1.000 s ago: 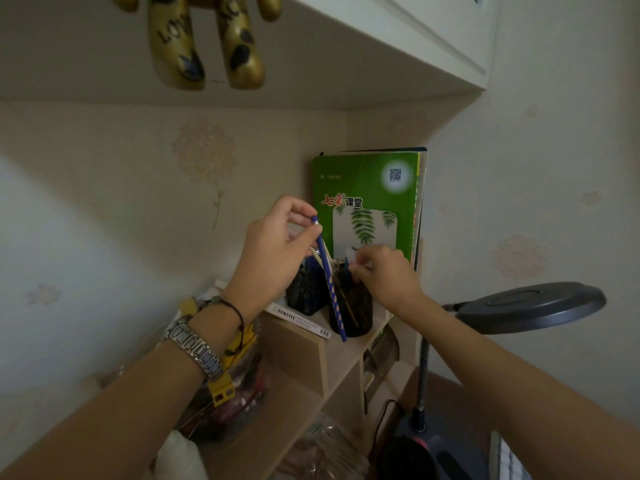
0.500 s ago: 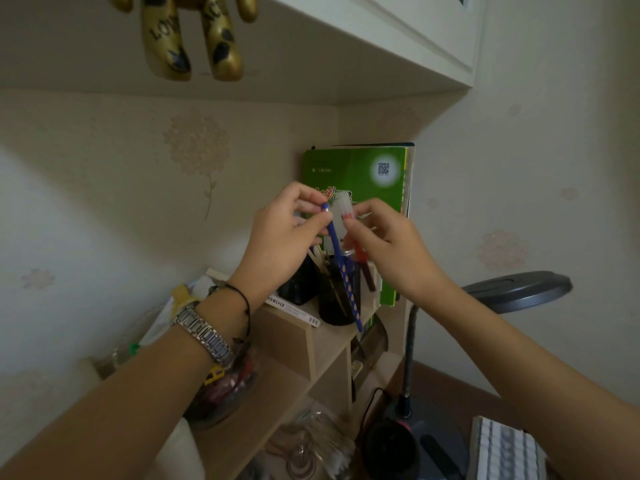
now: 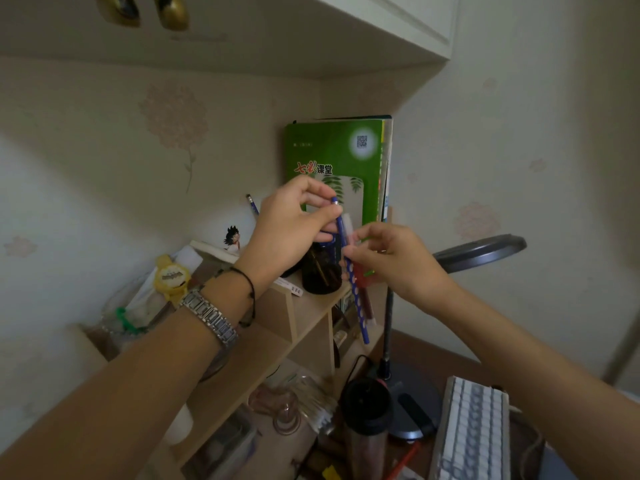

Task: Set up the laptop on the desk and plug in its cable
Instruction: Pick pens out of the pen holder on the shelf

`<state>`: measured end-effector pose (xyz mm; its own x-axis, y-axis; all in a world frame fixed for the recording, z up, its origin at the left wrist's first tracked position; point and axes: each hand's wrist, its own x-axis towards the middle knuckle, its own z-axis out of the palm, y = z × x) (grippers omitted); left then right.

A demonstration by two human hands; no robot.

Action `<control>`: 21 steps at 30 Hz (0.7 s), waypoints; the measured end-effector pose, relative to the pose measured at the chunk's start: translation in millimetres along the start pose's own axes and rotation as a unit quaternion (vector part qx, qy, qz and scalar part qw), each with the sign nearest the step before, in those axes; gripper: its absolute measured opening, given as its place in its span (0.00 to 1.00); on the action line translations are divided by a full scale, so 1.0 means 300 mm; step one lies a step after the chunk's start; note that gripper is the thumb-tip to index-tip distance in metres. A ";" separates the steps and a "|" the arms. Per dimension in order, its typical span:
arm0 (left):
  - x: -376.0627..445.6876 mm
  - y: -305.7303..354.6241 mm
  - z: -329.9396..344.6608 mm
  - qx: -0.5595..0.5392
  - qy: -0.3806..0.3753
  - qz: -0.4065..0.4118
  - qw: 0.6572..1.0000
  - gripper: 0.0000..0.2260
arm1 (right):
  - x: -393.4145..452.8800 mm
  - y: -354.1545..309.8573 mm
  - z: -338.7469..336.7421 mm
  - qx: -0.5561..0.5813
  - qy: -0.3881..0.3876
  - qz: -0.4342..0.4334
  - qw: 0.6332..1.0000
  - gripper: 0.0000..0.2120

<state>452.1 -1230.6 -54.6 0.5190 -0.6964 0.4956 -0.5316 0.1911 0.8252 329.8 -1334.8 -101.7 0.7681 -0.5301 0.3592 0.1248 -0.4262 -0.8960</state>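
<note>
My left hand [image 3: 289,230] pinches the top of a blue pencil with white dots [image 3: 352,278], which hangs tilted in front of a small wooden shelf [image 3: 277,337]. My right hand [image 3: 394,258] meets it from the right and grips a red pen with a clear cap [image 3: 358,271] beside the pencil. Behind both hands a dark pen cup [image 3: 320,275] stands on the shelf top. No laptop or cable plug is in view.
A green book [image 3: 332,157] leans upright in the corner. A grey desk lamp [image 3: 481,252] with a round base [image 3: 412,400], a black-lidded cup [image 3: 367,403] and a white keyboard [image 3: 471,431] stand on the desk at lower right. A yellow toy watch [image 3: 171,277] lies at left.
My right hand has drawn the red pen out of the pen cup and brought it up against the blue pencil. The view has dropped, showing the keyboard and cup.
</note>
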 end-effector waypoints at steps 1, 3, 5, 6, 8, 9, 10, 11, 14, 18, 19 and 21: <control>-0.009 0.001 0.005 0.000 -0.005 -0.003 1.000 0.05 | -0.011 0.004 -0.004 -0.002 -0.006 0.000 1.000 0.02; -0.031 0.003 0.019 -0.003 -0.017 -0.011 1.000 0.06 | -0.038 0.012 -0.012 0.010 -0.015 0.010 1.000 0.02; -0.060 0.004 0.039 -0.006 -0.030 -0.021 0.999 0.06 | -0.076 0.017 -0.024 0.017 -0.019 0.020 0.999 0.01; -0.076 0.005 0.052 -0.008 -0.037 -0.026 0.999 0.06 | -0.098 0.019 -0.034 0.012 -0.020 0.023 0.999 0.01; -0.113 0.010 0.082 -0.010 -0.054 -0.033 0.998 0.06 | -0.149 0.024 -0.058 0.009 -0.032 0.033 0.999 0.01; -0.134 0.015 0.099 -0.006 -0.064 -0.035 0.997 0.07 | -0.178 0.027 -0.073 0.015 -0.039 0.044 0.998 0.01; -0.154 0.021 0.118 0.004 -0.074 -0.035 0.997 0.07 | -0.209 0.029 -0.092 0.021 -0.045 0.056 0.997 0.02; -0.175 0.027 0.138 0.015 -0.082 -0.033 0.996 0.08 | -0.241 0.030 -0.114 0.020 -0.048 0.068 0.996 0.02; -0.248 0.037 0.204 0.075 -0.083 -0.012 0.994 0.10 | -0.347 0.028 -0.198 0.004 -0.054 0.089 0.995 0.01; -0.379 0.034 0.316 0.265 -0.127 0.078 0.953 0.13 | -0.509 0.032 -0.345 -0.060 -0.044 0.113 0.991 0.02; -0.415 0.030 0.352 0.303 -0.145 0.098 0.937 0.13 | -0.553 0.037 -0.383 -0.073 -0.036 0.122 0.989 0.03; -0.487 0.024 0.435 0.346 -0.178 0.112 0.914 0.10 | -0.648 0.053 -0.462 -0.105 -0.017 0.139 0.985 0.03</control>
<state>285.1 -1217.9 -156.3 0.1594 -0.8980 0.4101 -0.9584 -0.0411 0.2825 95.5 -1340.1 -149.5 0.7752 -0.6243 0.0965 -0.2227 -0.4132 -0.8830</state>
